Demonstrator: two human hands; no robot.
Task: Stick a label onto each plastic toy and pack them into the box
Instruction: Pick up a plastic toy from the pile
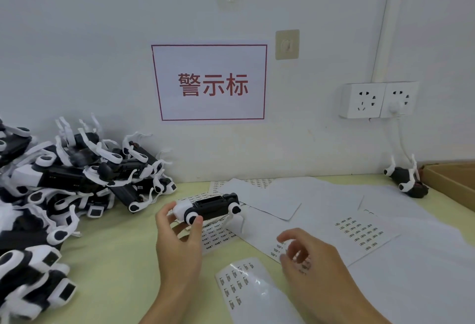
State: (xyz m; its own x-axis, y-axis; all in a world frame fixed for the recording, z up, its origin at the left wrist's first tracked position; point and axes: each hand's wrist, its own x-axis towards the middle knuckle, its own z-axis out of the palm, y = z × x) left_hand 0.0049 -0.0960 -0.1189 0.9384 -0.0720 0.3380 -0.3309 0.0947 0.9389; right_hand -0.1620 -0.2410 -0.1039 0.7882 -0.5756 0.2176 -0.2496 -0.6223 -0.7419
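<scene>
My left hand (pixel 180 236) grips a black-and-white plastic toy dog (pixel 208 207) by its white front end, holding it belly-up just above the table. My right hand (pixel 308 254) hovers with loosely curled fingers over a white label sheet (pixel 365 232); whether a label sits on its fingertips I cannot tell. A glossy strip of labels (pixel 239 282) lies below it. A large heap of the same toys (pixel 64 182) fills the left side. One toy (pixel 408 180) lies upside down at the far right beside the cardboard box (pixel 452 177).
Several white sheets (pixel 321 195) overlap across the yellow-green table (pixel 115 259). The wall behind carries a red-framed sign (pixel 209 82), a double power socket (pixel 377 100) with a white cable hanging from it, and a small switch plate (pixel 287 44).
</scene>
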